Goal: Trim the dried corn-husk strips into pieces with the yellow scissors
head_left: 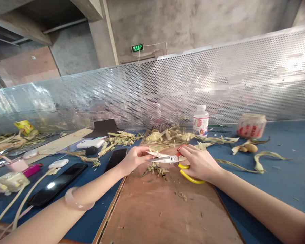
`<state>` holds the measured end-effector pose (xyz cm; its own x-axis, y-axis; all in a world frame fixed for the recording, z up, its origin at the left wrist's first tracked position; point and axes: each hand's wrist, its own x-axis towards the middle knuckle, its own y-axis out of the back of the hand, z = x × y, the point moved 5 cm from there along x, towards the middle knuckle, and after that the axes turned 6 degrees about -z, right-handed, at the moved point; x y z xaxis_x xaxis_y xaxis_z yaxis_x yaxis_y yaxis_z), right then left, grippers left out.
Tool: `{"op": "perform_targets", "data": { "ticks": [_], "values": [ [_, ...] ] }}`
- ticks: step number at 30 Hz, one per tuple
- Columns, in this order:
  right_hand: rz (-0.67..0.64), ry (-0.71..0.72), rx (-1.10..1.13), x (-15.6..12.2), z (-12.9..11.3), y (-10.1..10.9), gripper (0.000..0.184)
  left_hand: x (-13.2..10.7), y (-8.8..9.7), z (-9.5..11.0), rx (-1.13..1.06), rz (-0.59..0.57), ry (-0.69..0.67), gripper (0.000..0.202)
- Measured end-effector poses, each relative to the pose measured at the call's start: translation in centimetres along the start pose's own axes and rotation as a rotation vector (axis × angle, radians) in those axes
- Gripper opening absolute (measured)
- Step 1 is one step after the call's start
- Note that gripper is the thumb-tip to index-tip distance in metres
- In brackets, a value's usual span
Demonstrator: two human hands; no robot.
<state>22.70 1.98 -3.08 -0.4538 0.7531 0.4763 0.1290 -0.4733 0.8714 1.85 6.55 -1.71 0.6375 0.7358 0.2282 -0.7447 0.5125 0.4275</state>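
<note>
My right hand [199, 163] grips a pair of scissors [171, 159] with red and yellow handles. Their blades stand slightly apart and point left, toward my left hand [134, 160]. The left thumb and fingers are pinched together beside the blade tips; whatever small piece they hold blends in with the blades. Below the blades, a small heap of greenish dried scraps [156, 170] lies on the brown wooden board [165, 210]. Pale dried husk strips [170, 135] are piled at the board's far end, just beyond both hands.
A white plastic bottle [201, 121] and a red-labelled jar [251, 126] stand at the back right. To the left lie a black phone [58, 184], cables, a white power bank [90, 143] and bunched dried strips [122, 139]. A perforated metal screen [167, 91] closes off the table's far side.
</note>
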Motion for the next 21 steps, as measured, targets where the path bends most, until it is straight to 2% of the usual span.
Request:
{"op": "perform_targets", "data": {
  "ticks": [6, 12, 21],
  "values": [
    [0.001, 0.022, 0.009, 0.04, 0.20, -0.15, 0.027, -0.08, -0.06, 0.13, 0.007, -0.014, 0.003, 0.019],
    [0.057, 0.067, 0.010, -0.05, 0.40, -0.04, 0.024, -0.18, -0.29, 0.28, 0.040, -0.046, 0.028, 0.021],
    [0.003, 0.009, -0.026, 0.01, -0.32, 0.18, 0.029, -0.23, -0.55, 0.64, 0.040, -0.064, 0.033, 0.019]
  ]
}}
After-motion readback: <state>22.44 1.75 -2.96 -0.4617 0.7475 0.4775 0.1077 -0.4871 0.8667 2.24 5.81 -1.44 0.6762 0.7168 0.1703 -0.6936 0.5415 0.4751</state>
